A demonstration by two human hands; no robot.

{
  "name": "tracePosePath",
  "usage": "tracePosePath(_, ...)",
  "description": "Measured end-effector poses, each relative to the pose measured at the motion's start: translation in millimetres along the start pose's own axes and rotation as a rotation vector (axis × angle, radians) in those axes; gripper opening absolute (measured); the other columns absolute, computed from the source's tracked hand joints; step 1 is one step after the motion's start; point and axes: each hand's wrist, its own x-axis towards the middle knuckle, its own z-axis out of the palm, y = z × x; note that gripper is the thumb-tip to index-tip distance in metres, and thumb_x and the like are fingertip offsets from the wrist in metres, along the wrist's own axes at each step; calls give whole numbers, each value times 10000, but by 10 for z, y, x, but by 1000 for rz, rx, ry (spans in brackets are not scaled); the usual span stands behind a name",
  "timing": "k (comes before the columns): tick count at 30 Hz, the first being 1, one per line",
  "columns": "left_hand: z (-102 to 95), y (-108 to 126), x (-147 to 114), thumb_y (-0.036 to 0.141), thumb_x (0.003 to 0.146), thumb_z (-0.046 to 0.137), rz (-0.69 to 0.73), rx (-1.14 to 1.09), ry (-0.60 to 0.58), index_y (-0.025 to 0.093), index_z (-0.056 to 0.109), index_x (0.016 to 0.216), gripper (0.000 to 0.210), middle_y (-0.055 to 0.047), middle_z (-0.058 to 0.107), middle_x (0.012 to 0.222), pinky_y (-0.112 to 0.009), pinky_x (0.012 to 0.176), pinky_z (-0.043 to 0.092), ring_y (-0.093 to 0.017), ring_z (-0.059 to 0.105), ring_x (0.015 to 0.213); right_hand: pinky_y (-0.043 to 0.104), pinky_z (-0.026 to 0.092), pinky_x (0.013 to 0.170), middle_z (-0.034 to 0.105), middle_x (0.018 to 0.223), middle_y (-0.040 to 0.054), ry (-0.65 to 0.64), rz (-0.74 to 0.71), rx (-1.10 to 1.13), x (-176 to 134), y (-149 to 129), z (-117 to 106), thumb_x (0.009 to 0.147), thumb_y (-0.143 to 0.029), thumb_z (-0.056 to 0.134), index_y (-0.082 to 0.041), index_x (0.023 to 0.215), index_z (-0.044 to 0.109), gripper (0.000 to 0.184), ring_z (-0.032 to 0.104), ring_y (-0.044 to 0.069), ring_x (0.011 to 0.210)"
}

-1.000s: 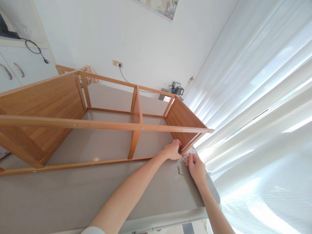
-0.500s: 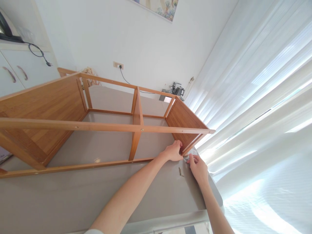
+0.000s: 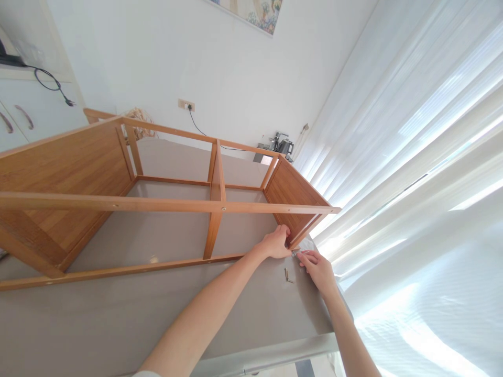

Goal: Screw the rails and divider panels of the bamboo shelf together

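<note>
A wooden shelf frame (image 3: 218,206) lies on a grey-covered table (image 3: 251,309). At its lower right corner, my left hand (image 3: 277,242) is wrapped round the bottom rail where it meets the end panel (image 3: 293,192). Just right of that corner, my right hand (image 3: 317,268) pinches a thin metal tool, mostly hidden by the fingers, with its tip close to the rail's end. Whether the tip sits in a screw cannot be made out. A few loose screws (image 3: 288,276) lie on the table below my hands.
A white sheer curtain (image 3: 412,199) hangs along the table's right edge. Behind the frame stand a dark kettle (image 3: 285,146) and a wall socket (image 3: 186,104) with a plugged-in cord. White cupboards (image 3: 23,112) are at the far left.
My right hand has turned slightly at the corner, its fingers now pointing more to the left. My left hand keeps its grip. The whole view has shifted a little.
</note>
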Motion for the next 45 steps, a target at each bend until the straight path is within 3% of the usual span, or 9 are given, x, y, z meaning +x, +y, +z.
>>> tracePosePath(10,-33,24,-20,363,699,733,-21,3,-27,250,411,1139,557,-61,563,1240,-343,847,531,-236,662,997,318,495,729,733,823,33,58,-130,-120,-147,29,50,864,-598,563,-237,928,706,394,681,227,787)
tracePosePath(14,-36,23,-21,381,706,729,-22,3,-34,253,405,1138,555,-58,561,1241,-341,843,530,-231,662,988,334,489,760,737,928,45,130,-383,-348,-191,80,88,962,-516,456,-245,991,705,369,667,214,773)
tracePosePath(18,-32,24,-19,426,718,733,-30,-3,-33,254,405,1141,562,-62,558,1253,-339,868,524,-236,659,1020,346,504,822,727,1027,74,114,-582,-436,-186,107,105,1011,-444,382,-231,1010,694,378,671,234,948)
tracePosePath(31,-36,40,-26,413,703,754,-25,-7,-24,250,415,1137,574,-66,565,1243,-341,854,520,-244,658,1015,337,493,767,713,958,64,110,-622,-514,-205,79,115,1026,-370,366,-236,943,684,354,663,229,905)
tracePosePath(45,-51,51,-37,418,711,743,-20,-8,-24,254,410,1125,555,-60,562,1240,-348,849,529,-242,660,1006,352,509,788,706,962,71,110,-704,-649,-190,130,143,1032,-301,362,-234,1008,678,324,647,232,936)
